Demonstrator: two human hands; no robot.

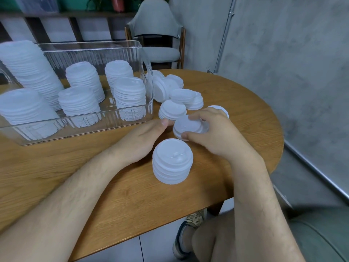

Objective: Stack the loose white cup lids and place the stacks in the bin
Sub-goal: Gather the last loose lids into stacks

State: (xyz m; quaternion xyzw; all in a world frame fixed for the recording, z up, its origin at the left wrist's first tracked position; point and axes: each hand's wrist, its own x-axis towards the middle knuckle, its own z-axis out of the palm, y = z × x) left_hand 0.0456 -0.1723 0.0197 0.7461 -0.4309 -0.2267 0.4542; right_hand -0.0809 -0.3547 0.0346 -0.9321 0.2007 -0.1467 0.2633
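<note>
The left hand (149, 133) lies low over the brown wooden desk (122, 205). Its fingers look straight, and their tips touch the edge of a short pile of white plastic cup lids (188, 126). The right hand (215, 133) grips that same short pile, with the thumb at the front and the fingers curled over the back. So both hands meet on one pile near the middle of the desk. I cannot tell if it rests on the desk or is held just above it.

On the left stands a clear plastic bin with ribbed walls (94, 43). Six stacks of white lids (85, 80) are already inside it, some tall and some short. I think most of the job is done.

Just right of the bin lies a small heap of loose white lids (175, 91). Some lean on the bin's wall and some lie flat. These are not yet stacked.

In front of the hands, a neat stack of white lids (172, 161) stands upright on the desk. It is ready, but not yet in the bin.

Behind the right hand, a single white lid (222, 109) peeks out.

The lids are round, thin and milky white. Each has a raised rim and a little drinking flap on top. They sit snugly one inside the next.
</note>
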